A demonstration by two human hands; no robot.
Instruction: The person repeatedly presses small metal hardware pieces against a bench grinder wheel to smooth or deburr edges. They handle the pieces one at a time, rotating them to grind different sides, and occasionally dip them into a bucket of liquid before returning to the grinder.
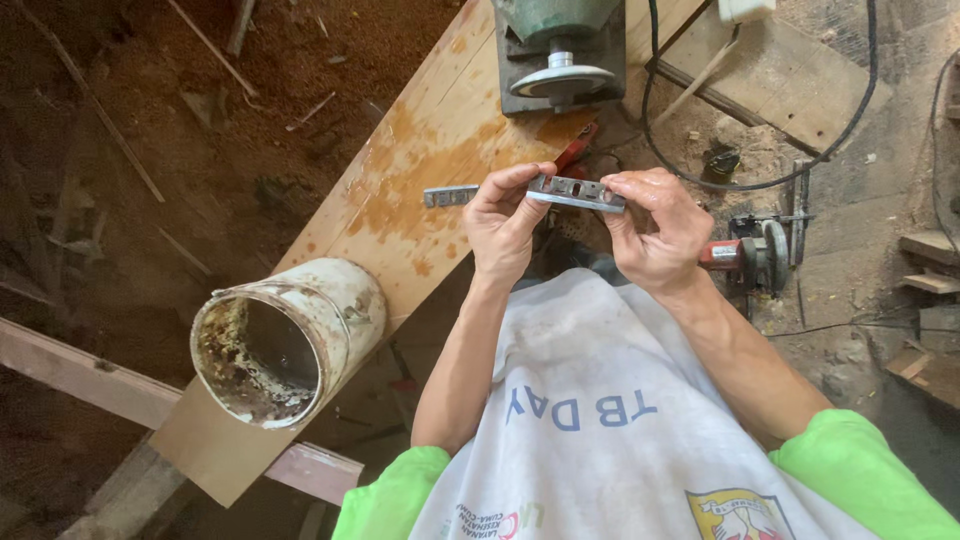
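Both hands, left hand (503,222) and right hand (655,225), pinch a flat grey slotted metal plate (577,192) by its ends above the stained wooden board (420,150), inspection apparently underway, bench grinder (560,50) at twelve o'clock.

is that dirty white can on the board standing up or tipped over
Tipped over. The white can lies on its side on the wooden board, its open mouth facing the camera.
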